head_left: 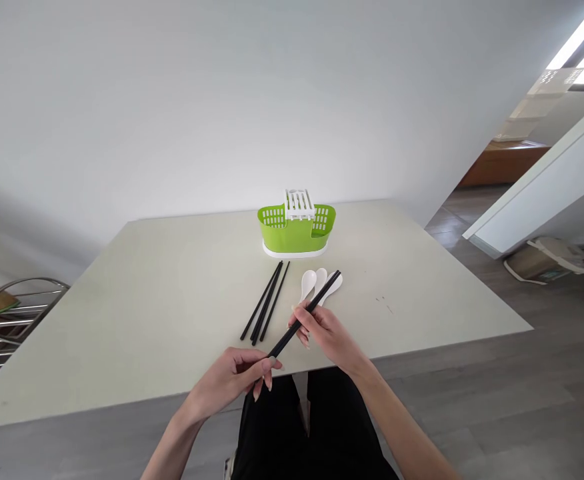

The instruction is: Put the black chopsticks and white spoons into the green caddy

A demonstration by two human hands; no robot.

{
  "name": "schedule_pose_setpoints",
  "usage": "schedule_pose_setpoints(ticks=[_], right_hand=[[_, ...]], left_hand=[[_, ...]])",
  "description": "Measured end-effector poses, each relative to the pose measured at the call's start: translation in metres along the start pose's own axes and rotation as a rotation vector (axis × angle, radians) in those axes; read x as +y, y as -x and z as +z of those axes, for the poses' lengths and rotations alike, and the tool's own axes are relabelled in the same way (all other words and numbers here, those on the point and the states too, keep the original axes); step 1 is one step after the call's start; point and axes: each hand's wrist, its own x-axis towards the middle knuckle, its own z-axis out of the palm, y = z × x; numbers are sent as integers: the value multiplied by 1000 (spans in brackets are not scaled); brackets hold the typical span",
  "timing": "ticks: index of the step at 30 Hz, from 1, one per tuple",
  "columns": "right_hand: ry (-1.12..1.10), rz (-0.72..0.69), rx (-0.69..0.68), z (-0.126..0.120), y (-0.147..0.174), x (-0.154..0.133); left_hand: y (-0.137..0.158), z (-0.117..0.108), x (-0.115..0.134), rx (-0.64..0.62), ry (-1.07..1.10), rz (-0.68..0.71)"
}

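A pair of black chopsticks (pixel 288 337) slants up to the right between my hands, over the table's near edge. My left hand (pixel 236 375) pinches the lower end. Higher up, my right hand (pixel 326 333) grips the chopsticks between thumb and fingers. Several loose black chopsticks (pixel 266 303) lie on the table to the left of the held pair. Three white spoons (pixel 309 283) rest beyond my right hand, their handles partly hidden by it and by the chopsticks. Behind them stands a green utensil basket (pixel 292 237) with a white base and a white slatted piece (pixel 299 205) on top.
The pale table (pixel 172 287) reaches back to a white wall (pixel 222 100). A metal rack (pixel 12 313) stands beyond its left edge. On the floor to the right sits a bin-like container (pixel 542 260). Small dark marks (pixel 385 301) show on the tabletop.
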Motion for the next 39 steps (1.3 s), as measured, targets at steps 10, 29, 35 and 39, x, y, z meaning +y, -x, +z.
schedule_pose_setpoints(ticks=[10, 29, 35, 39], right_hand=[[31, 7, 61, 1, 0, 0], [73, -12, 165, -2, 5, -3], [120, -15, 272, -10, 13, -13], [145, -23, 281, -16, 24, -20]], left_hand=[[3, 2, -1, -10, 44, 18], [2, 2, -5, 26, -5, -2], [-1, 1, 0, 17, -78, -17], [-7, 3, 9, -7, -124, -22]])
